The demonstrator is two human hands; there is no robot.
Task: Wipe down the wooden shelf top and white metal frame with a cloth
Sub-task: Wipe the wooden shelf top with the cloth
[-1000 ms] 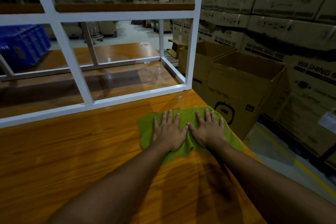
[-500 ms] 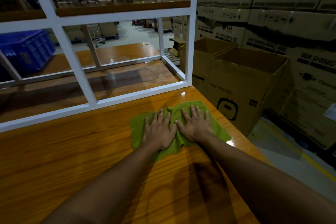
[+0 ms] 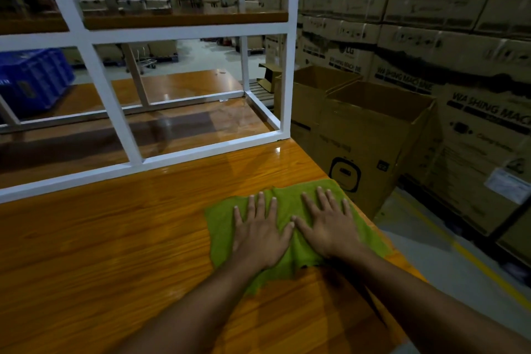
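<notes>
**Two flat hands on a green cloth**

Both palms pressed down side by side on the green cloth [image 3: 290, 241], near the right edge of the wooden shelf top [image 3: 115, 238]. Left hand [image 3: 260, 231] flat, fingers spread and pointing far, grip open, nothing pinched. Right hand [image 3: 330, 224] likewise flat and spread, grip open, thumb tip touching the left thumb. Cloth lying rumpled under both hands, its right side reaching the right edge of the wood, its near corner trailing toward the forearms. Glossy orange-brown grain across the shelf top, with a bright glint at the far right corner.

White metal frame [image 3: 184, 156] standing on the wood, well beyond the cloth: bottom rail running left to right, uprights rising from it, corner post at the far right. Lower wooden shelves visible through the frame. Blue crate [image 3: 31, 80] far left behind the frame. Open cardboard boxes [image 3: 370, 138] just past the right edge, on the floor. Stacked printed cartons [image 3: 459, 37] filling the right and far right. Grey floor with a yellow line [image 3: 482, 267] at near right.
</notes>
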